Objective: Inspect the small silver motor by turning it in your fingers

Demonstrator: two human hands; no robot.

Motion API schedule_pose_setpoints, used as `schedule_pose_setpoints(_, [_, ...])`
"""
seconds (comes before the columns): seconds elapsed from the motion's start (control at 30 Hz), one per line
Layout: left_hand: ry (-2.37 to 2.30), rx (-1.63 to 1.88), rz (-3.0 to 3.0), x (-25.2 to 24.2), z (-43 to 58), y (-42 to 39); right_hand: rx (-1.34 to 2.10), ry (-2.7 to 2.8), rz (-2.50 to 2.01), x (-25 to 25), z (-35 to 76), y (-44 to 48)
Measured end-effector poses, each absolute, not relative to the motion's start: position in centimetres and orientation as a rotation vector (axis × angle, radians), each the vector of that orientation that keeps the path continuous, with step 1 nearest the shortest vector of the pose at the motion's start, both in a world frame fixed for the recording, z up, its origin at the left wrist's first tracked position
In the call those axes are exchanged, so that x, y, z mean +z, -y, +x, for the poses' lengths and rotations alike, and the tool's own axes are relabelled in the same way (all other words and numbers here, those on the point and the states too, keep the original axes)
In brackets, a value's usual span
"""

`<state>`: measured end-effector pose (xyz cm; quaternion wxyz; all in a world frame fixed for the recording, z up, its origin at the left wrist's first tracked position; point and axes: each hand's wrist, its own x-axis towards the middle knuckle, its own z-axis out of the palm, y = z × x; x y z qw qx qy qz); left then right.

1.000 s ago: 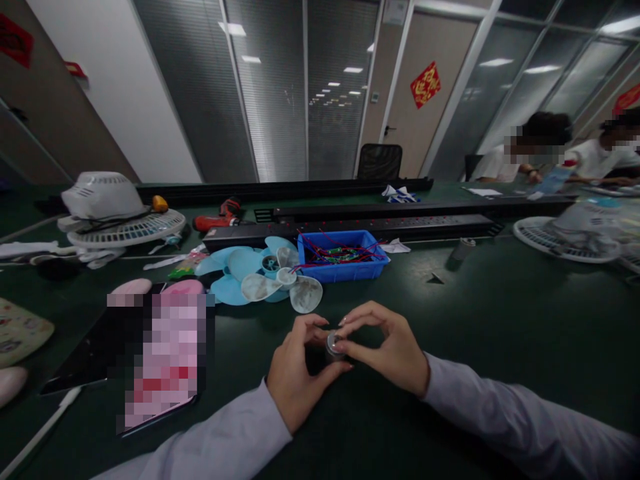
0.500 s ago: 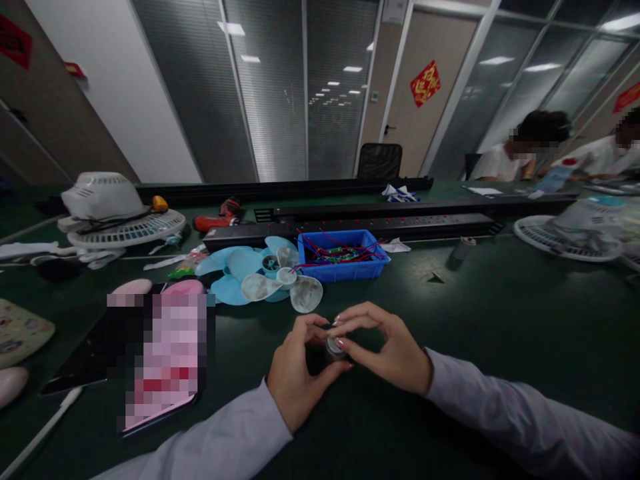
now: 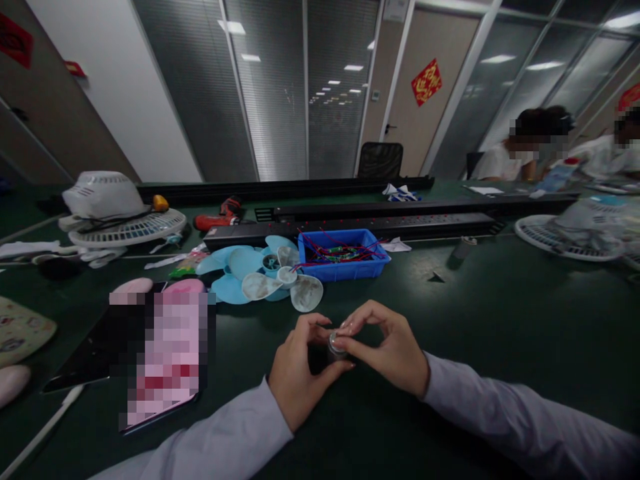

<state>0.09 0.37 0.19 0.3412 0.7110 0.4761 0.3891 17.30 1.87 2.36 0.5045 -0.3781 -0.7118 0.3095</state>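
Between my two hands a small grey cylinder with a metallic round top point(image 3: 337, 343) stands upright close to the table surface. My left hand point(image 3: 300, 373) curls round its side, fingers behind and thumb in front. My right hand point(image 3: 387, 350) pinches at its upper rim with thumb and fingertips. Those fingers cover much of the top, so I cannot tell if a separate part is held there. Beyond my hands lie light-blue fan blades point(image 3: 235, 260) and a whitish fan blade point(image 3: 306, 293). Beside them sits a blue bin point(image 3: 345, 269) of red wires and green boards.
A similar grey cylinder point(image 3: 465, 247) stands at the right. Left of me lie a phone with a lit screen point(image 3: 167, 360) and a dark tablet point(image 3: 83, 360). Long black metal housings point(image 3: 350, 227), a red drill point(image 3: 217, 217) and fans point(image 3: 125, 227) are farther back. Two people sit at far right.
My right thumb and fingers have shifted slightly at the cylinder's top, drawing closer together. My left hand stays round its side. Elsewhere the table looks the same.
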Motion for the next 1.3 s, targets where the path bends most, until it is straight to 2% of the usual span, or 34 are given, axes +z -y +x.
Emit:
schedule_pose_setpoints(0.47, [-1.236,1.028,1.837,0.0,-0.05,-0.4,0.612,1.837,-0.818,2.42,17.66,-1.77])
schedule_pose_setpoints(0.97, [-1.256,1.019,1.857,0.25,0.09,-0.33,0.716,1.705,-0.932,2.35,17.16,-2.02])
schedule_pose_setpoints(1.3, [-1.246,1.061,1.866,-0.03,0.08,-0.42,0.356,2.001,-0.713,2.78,17.92,-2.35])
